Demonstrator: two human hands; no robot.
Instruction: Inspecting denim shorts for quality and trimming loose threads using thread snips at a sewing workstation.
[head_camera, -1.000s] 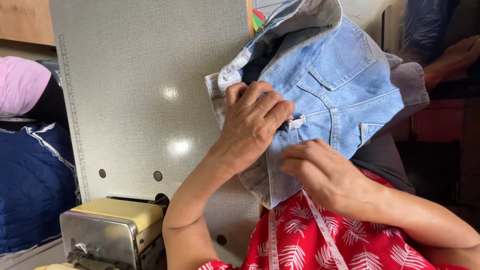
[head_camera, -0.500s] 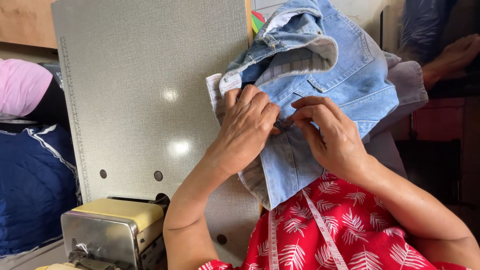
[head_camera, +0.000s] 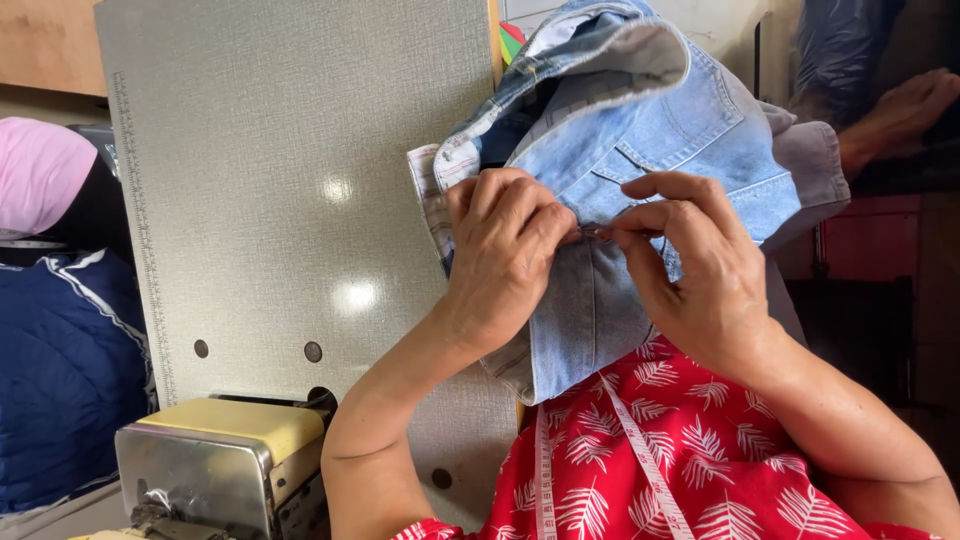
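my left hand (head_camera: 505, 255) gripping the denim (head_camera: 640, 150) at its front opening, my right hand (head_camera: 695, 270) pinching the same fold, fingers (head_camera: 625, 218) meeting at a small button, garment held up over the table (head_camera: 280, 180) edge, tape measure (head_camera: 640, 460) on my red shirt

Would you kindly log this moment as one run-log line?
left hand: grips denim garment at front edge | right hand: pinches same spot, fingertips meeting left | garment: held up over grey table | measuring tape: across red top

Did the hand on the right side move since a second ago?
Yes. The right hand rose up the light blue denim garment, away from the red patterned top.
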